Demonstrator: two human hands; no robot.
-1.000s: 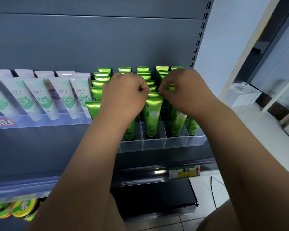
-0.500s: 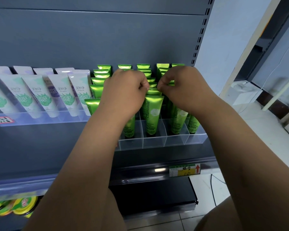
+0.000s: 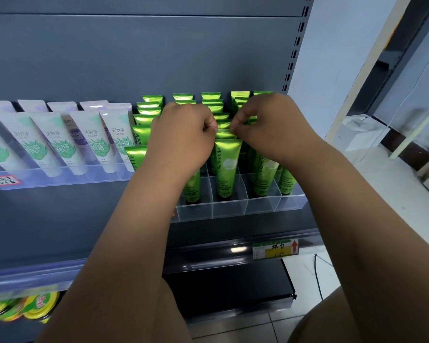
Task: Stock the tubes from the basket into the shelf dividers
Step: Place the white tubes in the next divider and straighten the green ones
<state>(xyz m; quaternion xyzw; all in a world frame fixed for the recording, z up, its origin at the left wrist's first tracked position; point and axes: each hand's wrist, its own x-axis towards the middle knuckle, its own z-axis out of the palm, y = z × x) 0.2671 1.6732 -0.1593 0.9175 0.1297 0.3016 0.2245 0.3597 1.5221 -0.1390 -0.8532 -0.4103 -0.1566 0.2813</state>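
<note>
Head view: five lanes of green tubes (image 3: 265,173) stand cap-down in a clear divider tray (image 3: 259,206) on a grey shelf unit (image 3: 139,58). Five front tubes show, one per lane, though the second from the left is mostly hidden behind the left wrist. The leftmost lane holds six tubes, as far as the overlapping tops allow a count.

Both hands are up at the third lane. The left hand (image 3: 183,141) is curled into a loose fist, its thumb and fingertips closed together at the left end of the flat top of one green tube (image 3: 224,125), which stands a few places behind the front of that lane. The right hand (image 3: 270,129) is curled the same way and pinches the right end of that same top. The two sets of fingertips sit close, with only the narrow strip of tube top between them. The tube is upright in its lane, touching the tubes before and behind it.

To the left, white tubes (image 3: 56,144) lean in a second clear tray (image 3: 60,177): five in the front row with green leaf prints, and four pale tops behind. One red-and-white price tag (image 3: 2,180) is stuck on that tray's front.

Below, one yellow label (image 3: 275,248) with a red arrow sits on the shelf edge rail. Yellow-lidded jars (image 3: 39,304) show at lower left, blurred. A black lower shelf (image 3: 228,288) juts out beneath, and one thin cable (image 3: 317,273) trails on the floor tiles to the right.
</note>
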